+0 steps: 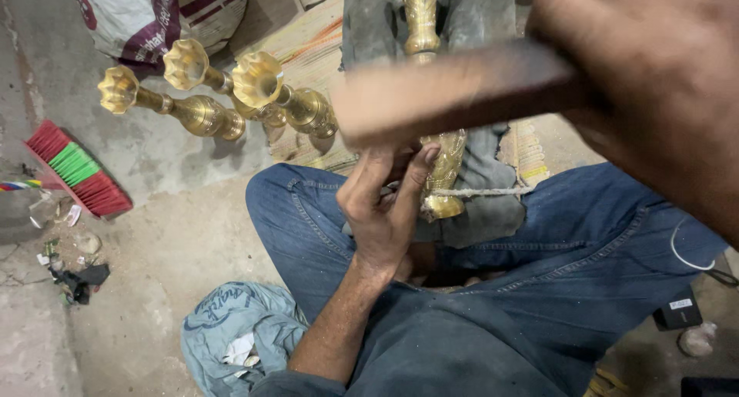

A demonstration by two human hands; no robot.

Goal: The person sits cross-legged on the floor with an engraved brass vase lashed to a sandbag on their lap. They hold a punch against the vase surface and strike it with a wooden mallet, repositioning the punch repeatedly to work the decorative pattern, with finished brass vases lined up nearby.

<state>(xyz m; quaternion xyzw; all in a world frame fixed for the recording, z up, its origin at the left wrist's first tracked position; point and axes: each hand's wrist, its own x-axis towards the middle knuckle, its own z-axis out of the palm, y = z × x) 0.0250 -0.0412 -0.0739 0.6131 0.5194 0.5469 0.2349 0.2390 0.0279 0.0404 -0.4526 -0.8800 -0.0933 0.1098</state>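
Note:
My left hand (382,206) rests against the lower part of a tall engraved brass stand (445,166) that lies across my lap, its thumb and fingers touching the metal near the base. A pale cord (485,190) is wound around the stand there. My right hand (654,81) is raised close to the camera and grips the handle of a wooden mallet (454,93), which is blurred with motion above the stand. The upper stem of the stand (420,16) reaches away over a grey cloth (481,174).
Three finished brass stands (208,97) with fluted tops lie on the concrete floor at upper left, beside a printed sack (154,12). A red and green brush (77,170) lies at left. A crumpled blue cloth (231,331) sits by my left knee. A woven mat (308,43) lies behind.

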